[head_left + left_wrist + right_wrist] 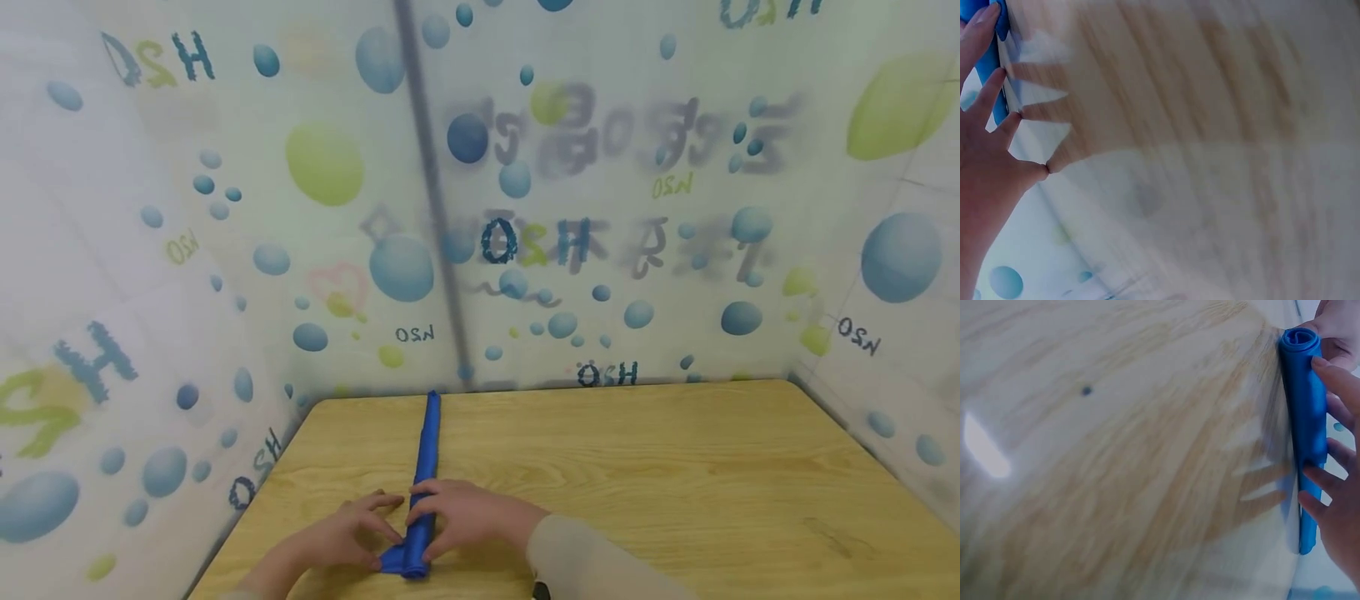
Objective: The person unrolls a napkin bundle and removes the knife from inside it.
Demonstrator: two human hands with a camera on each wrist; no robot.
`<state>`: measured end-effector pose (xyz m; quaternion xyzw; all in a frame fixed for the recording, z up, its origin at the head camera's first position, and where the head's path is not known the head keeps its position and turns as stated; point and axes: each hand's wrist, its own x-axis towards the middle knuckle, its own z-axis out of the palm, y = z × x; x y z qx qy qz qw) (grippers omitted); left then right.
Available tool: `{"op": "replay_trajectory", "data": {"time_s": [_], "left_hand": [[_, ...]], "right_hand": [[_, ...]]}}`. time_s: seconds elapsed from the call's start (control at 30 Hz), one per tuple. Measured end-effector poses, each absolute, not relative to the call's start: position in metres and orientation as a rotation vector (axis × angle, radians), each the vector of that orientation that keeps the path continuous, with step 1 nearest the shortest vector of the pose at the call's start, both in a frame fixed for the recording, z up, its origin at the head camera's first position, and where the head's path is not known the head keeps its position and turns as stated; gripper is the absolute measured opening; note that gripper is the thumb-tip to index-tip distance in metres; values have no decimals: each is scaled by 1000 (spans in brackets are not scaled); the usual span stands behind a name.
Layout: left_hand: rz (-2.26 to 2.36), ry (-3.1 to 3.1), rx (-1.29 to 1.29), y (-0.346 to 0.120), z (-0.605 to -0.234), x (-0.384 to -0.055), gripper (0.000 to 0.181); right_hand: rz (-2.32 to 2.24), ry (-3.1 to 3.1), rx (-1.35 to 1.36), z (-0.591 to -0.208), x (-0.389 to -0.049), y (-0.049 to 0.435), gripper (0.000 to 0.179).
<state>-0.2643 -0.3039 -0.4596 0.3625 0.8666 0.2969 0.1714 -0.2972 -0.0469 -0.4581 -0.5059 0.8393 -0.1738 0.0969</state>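
A blue cloth [427,454] is rolled into a long narrow tube on the wooden table, running away from me, with a small flat flap [392,559] sticking out at its near left. In the right wrist view, the end of the rolled cloth [1302,340] shows spiral layers. My right hand [480,517] holds the roll near its near end, thumb on the right side and fingers reaching over it. On the left, my left hand [341,533] has spread fingers beside the roll, its thumb at the flap. In the left wrist view, several fingertips [1020,115] of that hand touch the tabletop.
The wooden table [637,483] extends far to the right. Behind it and on both sides stand pale walls [637,275] with bubble prints and lettering. The roll's far end reaches the table's back edge. A small dark spot [1087,391] marks the tabletop.
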Motion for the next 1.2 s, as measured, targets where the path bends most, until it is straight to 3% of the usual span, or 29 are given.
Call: {"op": "replay_trajectory", "data": {"time_s": [0.33, 0.87, 1.2], "left_hand": [[1017, 2344, 863, -318, -466, -269, 25], [1003, 2199, 895, -323, -463, -266, 30], [1004, 2195, 877, -324, -465, -269, 31]], "right_hand": [[-544, 2490, -1455, -466, -302, -53, 52], [-403, 2370, -1614, -468, -305, -65, 45], [-494, 2292, -1510, -462, -307, -55, 40]]}}
